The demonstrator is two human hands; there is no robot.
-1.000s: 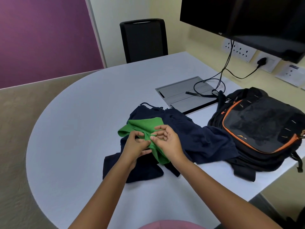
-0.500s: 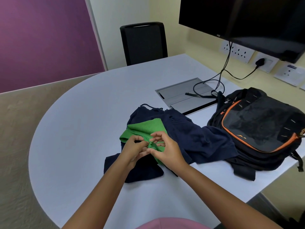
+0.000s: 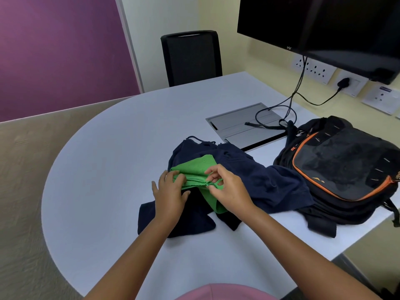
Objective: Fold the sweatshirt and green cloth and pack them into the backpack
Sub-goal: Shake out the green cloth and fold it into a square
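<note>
A green cloth [image 3: 194, 169] lies bunched on top of a crumpled navy sweatshirt [image 3: 264, 180] in the middle of the white table [image 3: 108, 169]. My left hand [image 3: 170, 194] grips the cloth's left part, thumb on top. My right hand [image 3: 227, 189] pinches a gathered fold of the cloth between thumb and fingers. A strip of green hangs down under my right hand. The black backpack [image 3: 346, 169] with orange trim lies flat to the right of the sweatshirt; I cannot tell whether it is zipped.
A grey cable hatch [image 3: 238, 122] sits in the table behind the sweatshirt, with black cables running up to wall sockets. A dark monitor [image 3: 324, 24] hangs at upper right. A black chair [image 3: 191, 57] stands at the far table edge.
My hands have drawn apart a little along the green cloth, stretching a gathered fold between them; the left hand slid left. The sweatshirt and backpack have not moved.
</note>
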